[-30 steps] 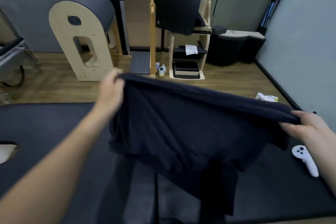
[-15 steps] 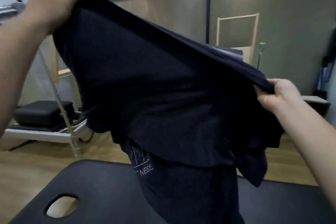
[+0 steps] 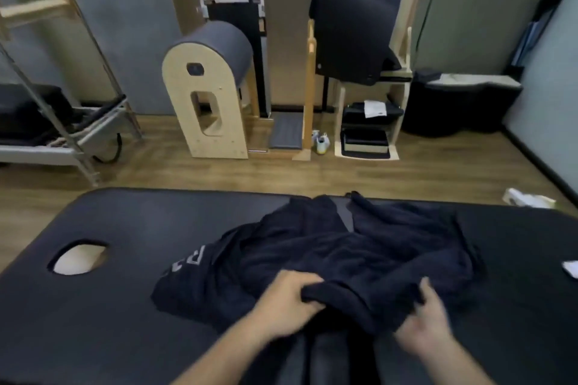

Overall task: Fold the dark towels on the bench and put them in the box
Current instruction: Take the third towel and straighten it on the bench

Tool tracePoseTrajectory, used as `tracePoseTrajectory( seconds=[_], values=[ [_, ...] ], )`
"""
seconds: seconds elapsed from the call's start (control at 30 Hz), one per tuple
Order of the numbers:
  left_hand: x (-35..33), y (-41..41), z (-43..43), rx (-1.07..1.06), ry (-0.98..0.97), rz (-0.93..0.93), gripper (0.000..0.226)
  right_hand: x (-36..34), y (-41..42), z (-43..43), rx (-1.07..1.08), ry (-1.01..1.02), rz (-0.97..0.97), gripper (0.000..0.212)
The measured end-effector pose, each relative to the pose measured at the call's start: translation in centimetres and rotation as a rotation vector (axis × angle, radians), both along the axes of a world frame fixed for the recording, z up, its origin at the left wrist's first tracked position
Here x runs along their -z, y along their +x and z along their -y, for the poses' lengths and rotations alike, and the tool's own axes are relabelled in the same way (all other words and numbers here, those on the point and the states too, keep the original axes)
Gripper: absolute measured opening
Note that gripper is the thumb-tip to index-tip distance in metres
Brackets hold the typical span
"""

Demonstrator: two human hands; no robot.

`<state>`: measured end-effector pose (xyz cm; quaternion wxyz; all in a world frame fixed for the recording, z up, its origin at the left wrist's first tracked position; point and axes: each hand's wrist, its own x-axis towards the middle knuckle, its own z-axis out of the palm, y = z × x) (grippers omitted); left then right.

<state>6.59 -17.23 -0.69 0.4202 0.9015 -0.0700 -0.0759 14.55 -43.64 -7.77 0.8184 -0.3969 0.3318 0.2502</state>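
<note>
A dark towel [image 3: 337,250] with pale lettering near its left end lies rumpled across the black padded bench [image 3: 134,306]. My left hand [image 3: 286,300] grips the towel's near edge, fingers curled round a fold. My right hand [image 3: 428,319] holds the same near edge a little to the right, thumb up against the cloth. No box is in view.
The bench has an oval face hole [image 3: 79,258] at the left. A white controller [image 3: 570,276] lies at the bench's right edge. Beyond the bench, on the wooden floor, stand a wooden arched barrel [image 3: 209,93], a wooden rack [image 3: 372,122] and a metal-framed bed [image 3: 59,131].
The towel, held up high and spread between both hands, has come down onto the bench. Both hands have moved close together at its near edge.
</note>
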Motion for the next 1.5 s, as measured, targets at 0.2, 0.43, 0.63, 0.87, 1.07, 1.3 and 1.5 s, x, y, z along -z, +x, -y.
tracePoseTrajectory(
  seconds=[0.2,0.43,0.63,0.87,1.07,1.3,1.5],
  values=[
    [3.6,-1.6,8.5,0.259,0.401,0.037,0.04,0.8,-8.8,-4.6,-0.003,0.156,-0.292,0.068],
    [6.8,-2.7,4.1,-0.021,0.342,0.178,0.045,-4.1,-3.2,-3.5,0.193,0.037,-0.08,0.022],
    [7.0,1.9,-0.4,-0.134,0.434,0.32,0.046,-10.5,-0.5,0.8,0.227,-0.167,0.204,0.022],
    [-7.2,5.6,2.1,-0.162,-0.237,0.465,0.03,-13.1,1.9,8.1,0.132,-0.801,0.335,0.02],
    [-5.5,7.2,1.4,0.296,0.284,0.168,0.017,-18.3,5.8,11.1,0.751,-0.374,0.46,0.011],
    [1.0,7.4,-7.3,0.207,0.497,-0.308,0.028,-13.7,6.2,19.4,0.756,-0.38,0.398,0.025],
    [-22.2,13.7,-12.8,-0.384,-0.215,0.631,0.037,-13.9,10.9,16.1,0.714,-0.472,0.239,0.034]
  ],
)
